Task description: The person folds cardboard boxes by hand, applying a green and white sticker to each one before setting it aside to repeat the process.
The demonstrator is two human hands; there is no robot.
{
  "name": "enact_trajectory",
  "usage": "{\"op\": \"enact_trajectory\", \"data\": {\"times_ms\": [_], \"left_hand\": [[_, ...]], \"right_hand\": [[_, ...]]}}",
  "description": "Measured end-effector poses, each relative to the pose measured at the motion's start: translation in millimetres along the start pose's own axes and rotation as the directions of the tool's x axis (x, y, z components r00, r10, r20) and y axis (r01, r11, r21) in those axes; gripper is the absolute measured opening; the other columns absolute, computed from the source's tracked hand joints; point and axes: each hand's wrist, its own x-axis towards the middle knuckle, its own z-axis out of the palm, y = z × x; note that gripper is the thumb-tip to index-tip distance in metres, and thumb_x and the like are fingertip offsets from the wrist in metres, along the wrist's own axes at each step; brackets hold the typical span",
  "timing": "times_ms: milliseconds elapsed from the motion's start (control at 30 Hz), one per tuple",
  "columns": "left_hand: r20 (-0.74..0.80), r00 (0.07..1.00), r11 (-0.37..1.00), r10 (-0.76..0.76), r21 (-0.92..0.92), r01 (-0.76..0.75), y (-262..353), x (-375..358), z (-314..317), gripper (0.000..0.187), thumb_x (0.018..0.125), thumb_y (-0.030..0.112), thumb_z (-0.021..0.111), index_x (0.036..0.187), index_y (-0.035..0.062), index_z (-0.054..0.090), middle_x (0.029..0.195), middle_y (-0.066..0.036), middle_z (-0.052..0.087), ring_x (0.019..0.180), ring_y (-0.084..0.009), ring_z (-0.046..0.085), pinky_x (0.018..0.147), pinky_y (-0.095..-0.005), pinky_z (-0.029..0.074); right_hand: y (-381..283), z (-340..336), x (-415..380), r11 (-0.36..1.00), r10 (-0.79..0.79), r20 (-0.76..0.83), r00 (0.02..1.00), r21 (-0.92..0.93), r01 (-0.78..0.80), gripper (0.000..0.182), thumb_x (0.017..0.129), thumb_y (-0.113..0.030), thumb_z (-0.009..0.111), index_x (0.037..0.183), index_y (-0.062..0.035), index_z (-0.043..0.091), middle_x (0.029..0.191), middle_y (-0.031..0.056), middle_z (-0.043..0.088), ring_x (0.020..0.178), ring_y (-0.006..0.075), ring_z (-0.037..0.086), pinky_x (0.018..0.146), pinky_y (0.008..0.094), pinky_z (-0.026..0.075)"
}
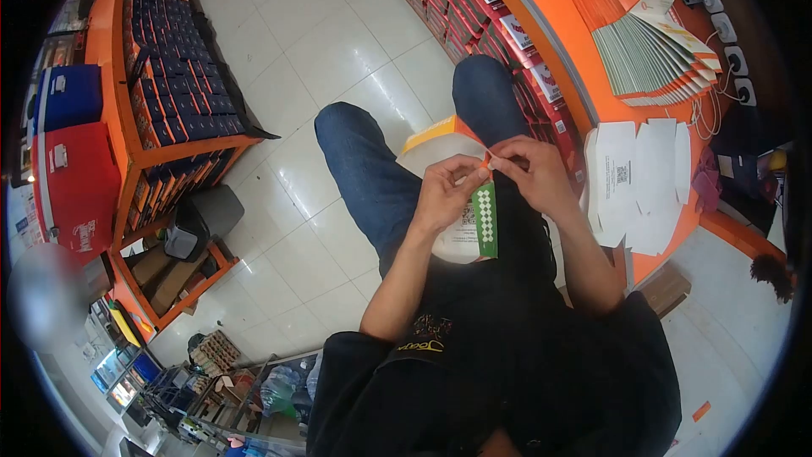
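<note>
A partly folded cardboard box (486, 224) with a green, white-patterned edge, an orange-yellow panel and a pale inside rests over my lap. My left hand (448, 195) pinches its edge near the middle, thumb and fingers pressed together. Close beside it, my right hand (534, 173) grips the same box at an orange corner flap. The fingertips of both hands almost meet there and hide part of the fold.
On the orange counter (550, 25) at right lie a fanned stack of folded cartons (651, 63) and a flat white carton (634, 173). Red boxes (499, 13) line its side. At left, an orange shelf (114, 85) holds rows of dark boxes (182, 76).
</note>
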Motion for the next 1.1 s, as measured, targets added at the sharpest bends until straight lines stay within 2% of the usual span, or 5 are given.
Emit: {"op": "enact_trajectory", "data": {"times_ms": [133,333,867,967,1100], "left_hand": [[0.02,1.0,1.0,0.002,0.02,-0.003,-2.8,0.4,-3.0,0.01,0.094,0.005,0.066,0.101,-0.002,0.067,0.089,-0.006,0.07,0.079,-0.0087,0.065,0.07,-0.0229,0.054],[0.002,0.999,0.999,0.036,0.028,-0.037,-6.0,-2.5,-1.9,0.011,0.094,0.004,0.066,0.102,-0.0027,0.068,0.089,-0.006,0.071,0.079,-0.0091,0.066,0.07,-0.0224,0.054],[-0.152,0.988,0.998,0.039,0.062,-0.03,-4.1,-4.7,7.2,0.012,0.091,0.002,0.07,0.099,-0.006,0.071,0.086,-0.01,0.073,0.073,-0.0093,0.068,0.066,-0.0226,0.056],[-0.146,0.988,0.996,0.056,0.082,-0.045,-2.8,-2.2,7.8,0.012,0.09,0.002,0.071,0.099,-0.006,0.072,0.085,-0.01,0.073,0.072,-0.0089,0.068,0.065,-0.0223,0.056],[-0.144,0.989,0.998,0.025,0.054,-0.017,3.4,-1.9,10.7,0.011,0.089,0.001,0.071,0.098,-0.0054,0.072,0.083,-0.009,0.073,0.071,-0.0094,0.067,0.065,-0.0224,0.056]], "right_hand": [[-5.8,4.7,-0.8,0.992,0.058,-0.058,0.997,-0.112,-0.064,0.013,0.087,-0.008,0.071,0.094,0.0039,0.071,0.097,0.0138,0.071,0.074,0.0206,0.069,0.067,0.0299,0.055],[11.2,11.9,-6.6,1.0,0.005,-0.066,0.998,-0.004,-0.006,0.012,0.088,-0.007,0.07,0.093,0.0034,0.071,0.1,0.0144,0.07,0.076,0.0209,0.07,0.066,0.03,0.055],[14.0,23.3,-9.1,0.993,-0.058,-0.158,0.986,-0.107,0.041,0.008,0.087,-0.005,0.069,0.088,0.0021,0.07,0.098,0.0115,0.071,0.078,0.0223,0.069,0.062,0.0303,0.052],[18.0,18.0,-9.3,0.985,-0.08,-0.074,0.994,-0.158,0.068,0.008,0.089,-0.004,0.067,0.093,0.0029,0.07,0.101,0.0115,0.068,0.083,0.0149,0.066,0.067,0.0255,0.05],[22.6,30.0,-7.7,0.993,-0.097,-0.208,0.973,-0.086,0.08,0.009,0.086,-0.006,0.069,0.088,0.0018,0.07,0.097,0.0106,0.071,0.078,0.0213,0.068,0.062,0.0299,0.049]]}}
